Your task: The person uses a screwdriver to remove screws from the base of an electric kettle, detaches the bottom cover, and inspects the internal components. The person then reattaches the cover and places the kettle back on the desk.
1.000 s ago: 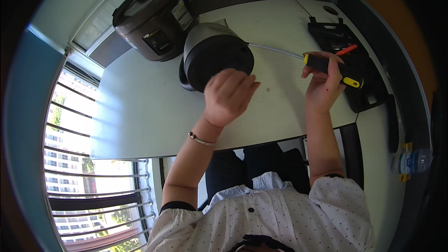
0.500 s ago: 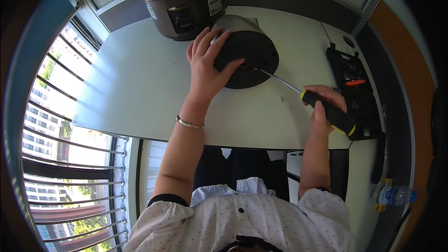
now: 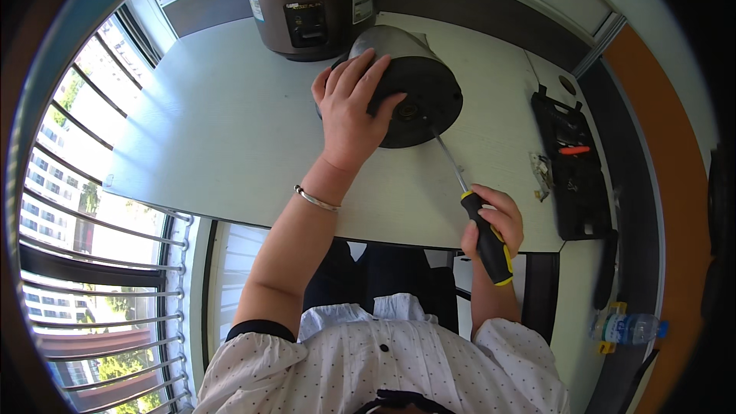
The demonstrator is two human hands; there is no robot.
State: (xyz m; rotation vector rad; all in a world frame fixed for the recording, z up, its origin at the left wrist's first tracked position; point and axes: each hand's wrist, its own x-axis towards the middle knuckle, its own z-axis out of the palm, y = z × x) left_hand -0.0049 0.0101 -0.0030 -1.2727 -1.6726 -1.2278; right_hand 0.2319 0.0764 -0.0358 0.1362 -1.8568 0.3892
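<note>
A grey, round-bodied appliance [image 3: 389,41] lies on its side, its black round base [image 3: 433,96] facing me. My left hand [image 3: 354,111] grips it at the left, fingers spread over the rim and thumb on the base next to a round central fitting [image 3: 406,111]. In my right hand [image 3: 502,221] is a screwdriver [image 3: 491,249] with a black and yellow handle. Its thin shaft slants up and left to the base, right of the fitting. Whether the tip touches the base or a screw, I cannot tell.
Behind the appliance stands a brown rice cooker [image 3: 307,19]. An open black tool case [image 3: 579,192] with an orange-red item [image 3: 573,150] lies at the table's right. Small parts in a clear bag [image 3: 541,172] sit beside it. A plastic bottle [image 3: 632,329] is at lower right.
My right hand has swung left and toward me with the screwdriver, which now stands steeper. The tip has shifted slightly down and right. My left hand keeps its hold on the appliance.
</note>
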